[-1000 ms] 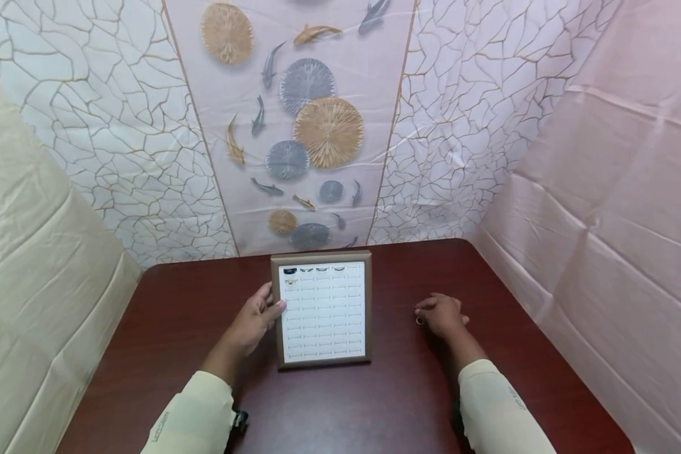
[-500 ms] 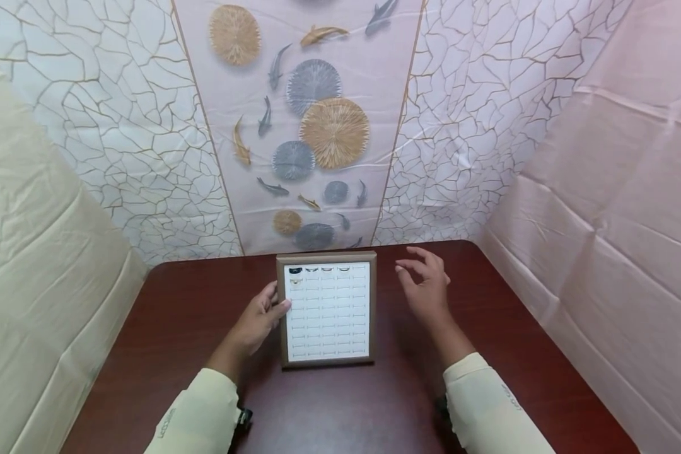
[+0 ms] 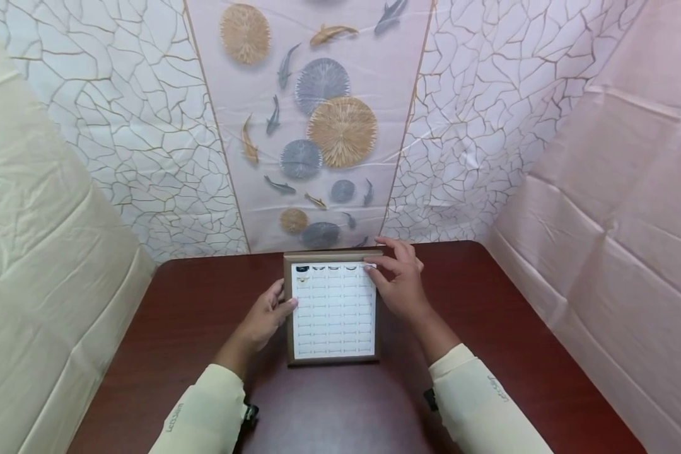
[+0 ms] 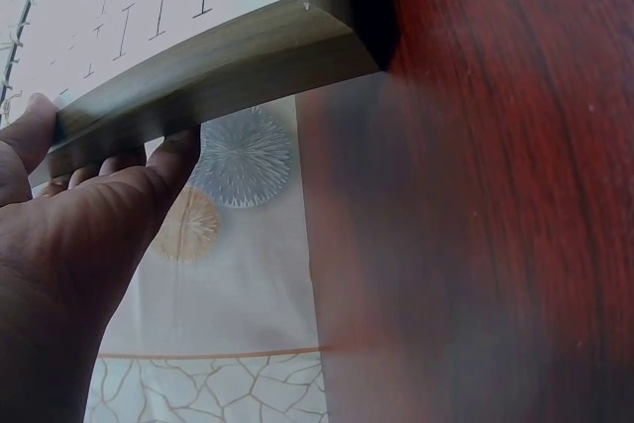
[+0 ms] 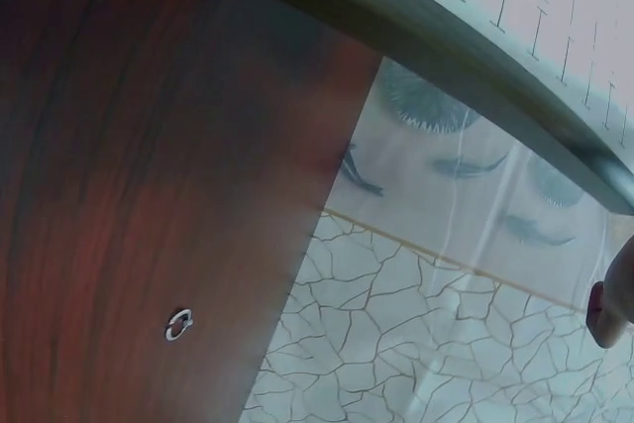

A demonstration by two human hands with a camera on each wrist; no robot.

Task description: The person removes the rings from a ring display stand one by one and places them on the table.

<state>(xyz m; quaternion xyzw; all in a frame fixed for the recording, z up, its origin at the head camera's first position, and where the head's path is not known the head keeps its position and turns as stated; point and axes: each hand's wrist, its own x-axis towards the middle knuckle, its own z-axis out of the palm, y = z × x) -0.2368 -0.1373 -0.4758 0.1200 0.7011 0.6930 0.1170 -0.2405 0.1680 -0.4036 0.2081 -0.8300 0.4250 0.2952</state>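
Note:
A framed ring display board (image 3: 335,315) stands propped up on the table, its white face lined with slots. Several rings (image 3: 333,268) sit in its top row, and one gold ring (image 3: 302,279) is below the first. My left hand (image 3: 267,315) grips the frame's left side, thumb in front and fingers behind. At the board's upper right corner, the thumb and forefinger of my right hand (image 3: 400,280) pinch together over the last top slot; the small ring at their tips is hidden by them. Another silver ring (image 5: 178,324) lies on the table in the right wrist view.
The dark red wooden table (image 3: 488,353) has rounded far corners. A patterned cloth (image 3: 164,139) hangs behind it, and plain cloth walls (image 3: 618,208) slope at both sides.
My right hand has risen from the table beside a ring and moved left to the board's upper right corner. The left hand keeps its grip on the frame.

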